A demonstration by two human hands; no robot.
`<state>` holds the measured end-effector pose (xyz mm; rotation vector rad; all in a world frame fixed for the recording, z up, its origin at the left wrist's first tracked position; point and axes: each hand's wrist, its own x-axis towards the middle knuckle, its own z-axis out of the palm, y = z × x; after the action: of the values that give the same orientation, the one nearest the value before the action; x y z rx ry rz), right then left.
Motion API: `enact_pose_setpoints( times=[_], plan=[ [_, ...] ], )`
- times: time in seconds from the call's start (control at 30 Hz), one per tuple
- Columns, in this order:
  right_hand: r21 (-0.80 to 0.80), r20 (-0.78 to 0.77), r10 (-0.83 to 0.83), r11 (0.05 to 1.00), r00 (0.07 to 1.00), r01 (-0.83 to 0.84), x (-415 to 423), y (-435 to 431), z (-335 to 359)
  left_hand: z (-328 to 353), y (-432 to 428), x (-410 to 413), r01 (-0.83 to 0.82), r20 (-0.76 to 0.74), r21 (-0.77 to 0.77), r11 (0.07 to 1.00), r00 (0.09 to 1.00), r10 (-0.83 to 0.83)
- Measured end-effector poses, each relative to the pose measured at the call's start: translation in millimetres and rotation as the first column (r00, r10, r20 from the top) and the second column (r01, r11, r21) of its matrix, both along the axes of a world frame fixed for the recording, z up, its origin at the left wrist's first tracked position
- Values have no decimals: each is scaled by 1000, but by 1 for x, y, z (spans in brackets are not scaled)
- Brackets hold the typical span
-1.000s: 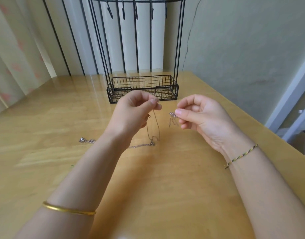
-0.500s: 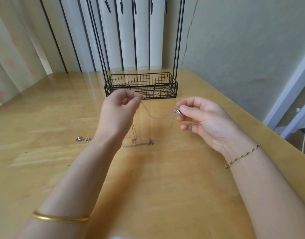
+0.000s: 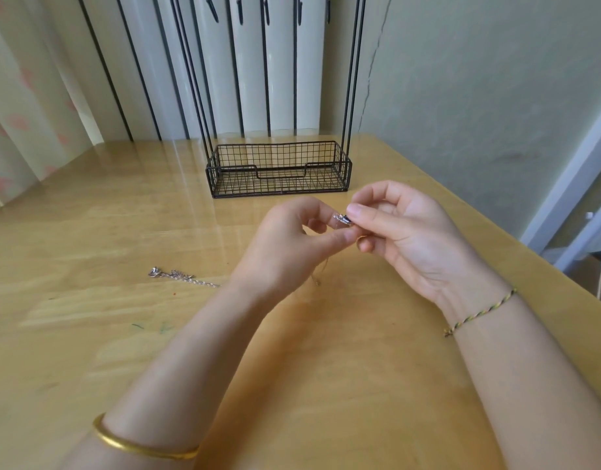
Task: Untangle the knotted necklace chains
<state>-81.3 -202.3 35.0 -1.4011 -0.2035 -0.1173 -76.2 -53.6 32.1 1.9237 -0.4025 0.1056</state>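
My right hand (image 3: 407,239) pinches a small silver pendant (image 3: 342,219) between thumb and forefinger, above the wooden table (image 3: 88,334). My left hand (image 3: 285,249) is close against it, fingertips curled and pinching the thin chain just below the pendant. A short length of that fine chain (image 3: 321,271) hangs under my left hand, ending in a tiny ring near the table. A second silver chain (image 3: 180,275) with a clasp lies flat on the table to the left, its right end hidden behind my left wrist.
A black wire basket (image 3: 278,169) with tall upright rods and hooks stands at the back of the table. The table's right edge (image 3: 530,252) runs diagonally close to my right forearm. Curtains hang behind and to the left.
My hands were apart with the chain stretched between them; now they have come together at the pendant. The view has tilted down slightly.
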Motion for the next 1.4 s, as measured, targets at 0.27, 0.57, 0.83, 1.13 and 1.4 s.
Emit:
enact_pose_setpoints(
  times=[0.27,0.57,0.83,1.13,1.4],
  plan=[
    [-61,67,-54,996,996,58,-1,-2,1,-1,7,3,-97,60,36,995,994,94],
    [-74,142,-122,988,982,134,0,-2,0,2,15,5,-71,-72,-90,993,995,65],
    [-90,146,-202,972,968,217,2,-4,-1,3,22,6,-59,-126,-94,994,991,47],
    [-64,102,-164,983,981,171,2,-3,-2,2,20,5,-33,-122,-89,996,992,22],
    [-93,106,-97,990,990,107,0,-1,-2,2,4,3,49,-93,-80,996,994,-56]
  ],
)
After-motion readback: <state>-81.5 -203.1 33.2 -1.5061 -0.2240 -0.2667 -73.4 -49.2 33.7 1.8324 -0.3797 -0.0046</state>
